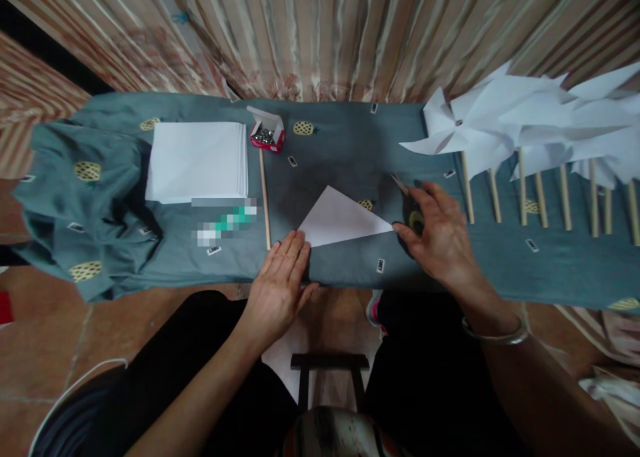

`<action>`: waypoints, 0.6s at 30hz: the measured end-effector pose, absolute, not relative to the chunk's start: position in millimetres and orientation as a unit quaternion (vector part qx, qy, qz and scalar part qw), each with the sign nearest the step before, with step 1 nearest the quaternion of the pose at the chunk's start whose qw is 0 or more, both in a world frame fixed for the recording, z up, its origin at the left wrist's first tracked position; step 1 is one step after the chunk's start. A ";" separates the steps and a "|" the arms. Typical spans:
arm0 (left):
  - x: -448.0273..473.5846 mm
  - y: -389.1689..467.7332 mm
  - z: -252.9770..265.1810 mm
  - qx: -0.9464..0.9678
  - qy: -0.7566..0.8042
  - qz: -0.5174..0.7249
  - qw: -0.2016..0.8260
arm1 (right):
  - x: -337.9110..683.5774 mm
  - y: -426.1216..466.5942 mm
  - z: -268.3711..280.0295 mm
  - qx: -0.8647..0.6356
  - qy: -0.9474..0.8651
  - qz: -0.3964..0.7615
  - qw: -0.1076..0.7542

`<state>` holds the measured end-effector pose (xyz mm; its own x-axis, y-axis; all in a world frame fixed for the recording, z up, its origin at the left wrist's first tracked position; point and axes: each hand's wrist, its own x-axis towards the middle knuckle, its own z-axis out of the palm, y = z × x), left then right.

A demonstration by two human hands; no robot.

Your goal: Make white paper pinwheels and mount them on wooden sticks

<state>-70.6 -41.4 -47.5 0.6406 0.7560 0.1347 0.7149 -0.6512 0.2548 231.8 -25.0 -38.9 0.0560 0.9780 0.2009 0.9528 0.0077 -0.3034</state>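
A folded white paper triangle (345, 220) lies on the green cloth in front of me. My left hand (283, 274) rests flat by its lower left corner, fingers stretched out and fingertips touching the paper's edge. At the opposite tip, the thumb of my right hand (440, 230) touches the paper. Its other fingers are spread and bent over a pair of scissors (415, 220), whose blades point away to the upper left. My right hand partly hides the scissors, and they do not appear to be gripped.
A stack of white paper (197, 160) lies left, beside a red box of small metal pieces (267, 137) and a wooden stick (265, 200). Several paper pinwheels (535, 114) on sticks lie right. A blurred green-and-white item (227, 222) is below the stack. Green cloth (340, 150) covers the table.
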 end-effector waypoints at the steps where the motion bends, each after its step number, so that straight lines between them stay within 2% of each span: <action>1: -73.4 -42.6 -47.8 0.901 0.409 0.119 0.088 | 231.7 -26.1 -36.9 -0.706 -0.684 0.027 0.183; 7: -79.7 -45.7 -45.9 0.897 0.413 0.133 0.081 | 216.9 -31.6 -23.2 -0.687 -0.702 0.008 0.185; 10: -79.9 -46.4 -45.8 0.898 0.411 0.140 0.072 | 206.5 -31.8 -27.6 -0.652 -0.732 0.027 0.196; 15: -87.2 -48.3 -43.7 0.892 0.422 0.142 0.076 | 201.9 -31.2 -41.1 -0.630 -0.755 0.070 0.165; 18: -92.8 -48.0 -39.2 0.890 0.427 0.144 0.065 | 205.4 -31.3 -44.6 -0.624 -0.756 0.075 0.182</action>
<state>-92.8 -48.0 -39.2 0.5943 0.7789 0.2004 0.7415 -0.6271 0.2387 205.4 -31.3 -44.6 -0.1543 0.9711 0.1822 0.9166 0.2095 -0.3404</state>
